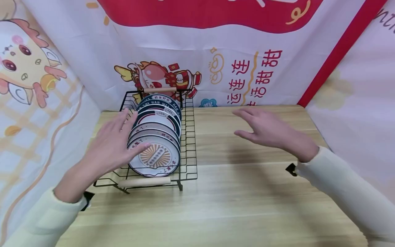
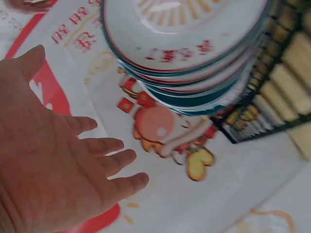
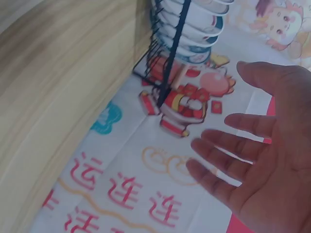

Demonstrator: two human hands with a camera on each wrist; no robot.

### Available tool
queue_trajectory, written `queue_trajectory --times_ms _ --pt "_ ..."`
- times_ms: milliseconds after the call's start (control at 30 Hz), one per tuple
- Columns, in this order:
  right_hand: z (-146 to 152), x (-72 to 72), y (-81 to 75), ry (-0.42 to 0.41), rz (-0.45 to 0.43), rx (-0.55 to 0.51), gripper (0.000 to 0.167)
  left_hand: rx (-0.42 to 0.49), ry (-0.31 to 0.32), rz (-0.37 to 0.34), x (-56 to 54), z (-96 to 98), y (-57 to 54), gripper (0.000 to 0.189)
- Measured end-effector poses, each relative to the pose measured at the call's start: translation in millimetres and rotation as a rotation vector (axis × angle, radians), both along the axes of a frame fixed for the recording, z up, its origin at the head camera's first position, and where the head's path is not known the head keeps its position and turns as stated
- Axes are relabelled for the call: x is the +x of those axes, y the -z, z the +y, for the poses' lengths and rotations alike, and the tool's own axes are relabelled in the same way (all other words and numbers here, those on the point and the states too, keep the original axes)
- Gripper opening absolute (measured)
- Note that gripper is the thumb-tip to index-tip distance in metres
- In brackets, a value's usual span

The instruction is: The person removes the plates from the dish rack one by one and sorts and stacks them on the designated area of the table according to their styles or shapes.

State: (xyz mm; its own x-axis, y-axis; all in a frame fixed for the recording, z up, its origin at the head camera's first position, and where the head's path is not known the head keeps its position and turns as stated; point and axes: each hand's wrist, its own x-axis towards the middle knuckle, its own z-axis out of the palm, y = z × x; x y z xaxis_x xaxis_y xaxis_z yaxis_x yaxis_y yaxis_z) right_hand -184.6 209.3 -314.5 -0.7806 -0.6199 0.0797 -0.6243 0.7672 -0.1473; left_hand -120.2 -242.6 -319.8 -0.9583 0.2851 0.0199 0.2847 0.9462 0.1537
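1. Plates (image 1: 157, 137): standing on edge in a near-to-far row inside the rack (image 1: 148, 181), on the left of the table (image 1: 222, 192).
2. Left hand (image 1: 108, 144): fingers spread, holding nothing, raised over the rack's left side.
3. Right hand (image 1: 266, 128): fingers extended, holding nothing, above the table, right of the rack.
4. Progress (judgement): racking appears complete; no plate shows outside the rack. Any remaining step cannot be determined.

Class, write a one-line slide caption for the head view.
An empty left hand near a wire rack holding a row of patterned plates, an empty right hand above the wooden table.
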Motion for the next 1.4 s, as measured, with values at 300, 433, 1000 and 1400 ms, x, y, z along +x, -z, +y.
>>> queue_trajectory --times_ms 300,433,1000,1400 --pt "-53 -2.6 -14.6 -0.175 -0.036 -0.092 0.052 0.034 -0.005 0.008 20.4 -44.8 29.0 0.107" --pt "-76 -2.2 -18.5 -0.248 -0.059 -0.084 0.050 0.032 0.001 0.002 26.7 -56.6 41.7 0.109" --pt "-161 -14.1 -19.2 -0.430 -0.188 -0.065 0.045 0.065 0.022 -0.047 38.1 -66.6 70.3 0.109" --pt "-203 -12.2 -1.9 -0.444 -0.243 -0.036 0.045 0.039 0.022 -0.036 39.5 -70.2 86.9 0.105"
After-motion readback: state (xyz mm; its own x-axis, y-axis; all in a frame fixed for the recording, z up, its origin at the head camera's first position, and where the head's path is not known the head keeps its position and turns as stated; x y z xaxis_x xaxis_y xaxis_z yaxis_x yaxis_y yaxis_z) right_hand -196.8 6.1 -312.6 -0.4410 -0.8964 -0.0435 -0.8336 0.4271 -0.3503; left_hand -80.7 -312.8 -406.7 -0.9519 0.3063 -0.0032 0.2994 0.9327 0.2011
